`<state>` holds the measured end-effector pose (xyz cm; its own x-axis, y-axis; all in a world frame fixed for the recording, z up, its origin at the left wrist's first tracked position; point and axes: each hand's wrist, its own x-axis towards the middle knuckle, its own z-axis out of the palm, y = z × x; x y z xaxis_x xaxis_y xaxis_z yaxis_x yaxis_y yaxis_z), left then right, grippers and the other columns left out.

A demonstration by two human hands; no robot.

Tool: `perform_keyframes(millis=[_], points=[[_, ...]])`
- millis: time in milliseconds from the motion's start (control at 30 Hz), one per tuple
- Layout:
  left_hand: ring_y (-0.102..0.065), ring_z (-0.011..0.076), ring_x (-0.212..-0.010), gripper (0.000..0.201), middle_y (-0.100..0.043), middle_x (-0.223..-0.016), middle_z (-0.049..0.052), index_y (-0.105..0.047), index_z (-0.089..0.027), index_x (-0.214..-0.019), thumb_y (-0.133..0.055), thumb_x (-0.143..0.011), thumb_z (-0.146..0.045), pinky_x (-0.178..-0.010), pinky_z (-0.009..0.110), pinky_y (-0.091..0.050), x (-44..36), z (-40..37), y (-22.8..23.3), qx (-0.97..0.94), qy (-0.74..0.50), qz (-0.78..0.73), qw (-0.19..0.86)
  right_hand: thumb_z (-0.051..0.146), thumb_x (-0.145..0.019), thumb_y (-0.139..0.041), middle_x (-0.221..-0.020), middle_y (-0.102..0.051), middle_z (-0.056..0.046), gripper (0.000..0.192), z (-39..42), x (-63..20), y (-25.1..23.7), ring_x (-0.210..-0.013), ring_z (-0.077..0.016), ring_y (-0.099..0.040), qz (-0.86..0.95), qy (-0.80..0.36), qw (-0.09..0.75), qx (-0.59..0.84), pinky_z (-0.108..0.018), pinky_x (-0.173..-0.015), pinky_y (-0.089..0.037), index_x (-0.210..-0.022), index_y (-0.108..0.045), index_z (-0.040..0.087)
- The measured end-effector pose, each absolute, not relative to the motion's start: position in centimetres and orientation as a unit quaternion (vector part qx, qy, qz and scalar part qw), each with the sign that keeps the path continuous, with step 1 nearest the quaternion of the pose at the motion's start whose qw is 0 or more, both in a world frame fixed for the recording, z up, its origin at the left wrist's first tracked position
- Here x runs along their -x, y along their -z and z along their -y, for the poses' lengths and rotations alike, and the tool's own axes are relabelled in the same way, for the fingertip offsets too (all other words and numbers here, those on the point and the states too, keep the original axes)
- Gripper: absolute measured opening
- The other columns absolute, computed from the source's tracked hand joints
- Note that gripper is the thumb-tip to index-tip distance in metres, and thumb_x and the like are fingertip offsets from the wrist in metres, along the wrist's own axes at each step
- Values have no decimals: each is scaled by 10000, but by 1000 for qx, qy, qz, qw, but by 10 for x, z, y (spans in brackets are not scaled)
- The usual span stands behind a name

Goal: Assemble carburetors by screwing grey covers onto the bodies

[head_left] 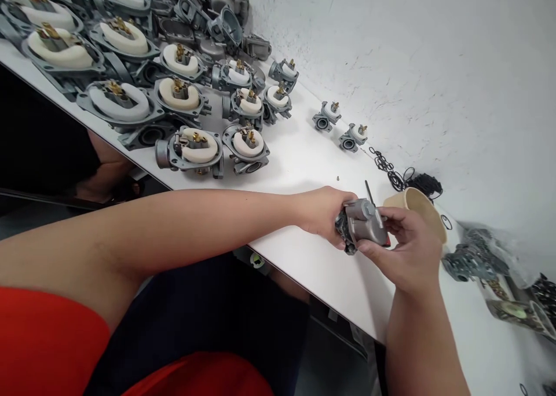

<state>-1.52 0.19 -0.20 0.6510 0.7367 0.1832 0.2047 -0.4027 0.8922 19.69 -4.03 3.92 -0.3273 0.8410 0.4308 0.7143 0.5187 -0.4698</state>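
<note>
My left hand (324, 213) is closed around the left side of a grey metal carburetor (362, 225), just above the white table. The carburetor is tilted, and a rounded metal bowl covers the side towards my right hand. My right hand (406, 245) grips that bowl, with the thumb below and the fingers above. A thin dark rod (369, 192) shows behind the carburetor, and a bit of red (388, 241) peeks out by my right fingers. They line up like a screwdriver, but the middle is hidden.
Several open carburetors with white floats (197, 147) stand on the table (299, 158) at left. Metal bowls (223, 28) are piled behind them. Black rubber rings (393, 179) and a beige tub (423, 211) are along the wall; bagged metal parts (473, 257) lie at right. Another person's arm (108, 164) shows at left.
</note>
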Motion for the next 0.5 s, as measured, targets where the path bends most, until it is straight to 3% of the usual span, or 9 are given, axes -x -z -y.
perform_keyframes(millis=[133, 300, 400, 500], points=[[-659, 255, -902, 696, -693, -1008, 51, -556, -176, -1121, -866, -511, -309, -707, 318, -502, 15, -3, 2, -780, -310, -303, 450, 592, -614, -834, -810, -645, -52, 580, 40, -193, -41, -652, -183, -582, 807, -58, 316, 496, -329, -541, -480, -989, -640, 195], [-661, 250, -921, 769, -678, -1034, 45, -480, -178, -1228, -795, -527, -199, -692, 304, -516, 17, -7, 2, -772, -297, -266, 495, 660, -608, -809, -773, -648, -45, 619, 41, -194, -36, -659, -198, -599, 802, -42, 321, 503, -329, -539, -493, -981, -669, 186], [-647, 271, -1014, 812, -662, -1133, 67, -468, -180, -1282, -763, -527, -148, -763, 327, -529, 19, -11, 3, -771, -286, -275, 498, 620, -700, -774, -843, -648, -63, 590, 41, -200, -32, -667, -192, -591, 823, -47, 327, 462, -324, -531, -478, -1085, -674, 184], [-639, 276, -1053, 714, -682, -1093, 46, -540, -191, -1210, -775, -536, -145, -846, 350, -522, 22, -15, 6, -773, -292, -249, 506, 457, -806, -734, -1016, -619, -92, 583, 41, -208, -29, -738, -190, -581, 859, -85, 310, 398, -318, -540, -472, -1319, -582, 223]])
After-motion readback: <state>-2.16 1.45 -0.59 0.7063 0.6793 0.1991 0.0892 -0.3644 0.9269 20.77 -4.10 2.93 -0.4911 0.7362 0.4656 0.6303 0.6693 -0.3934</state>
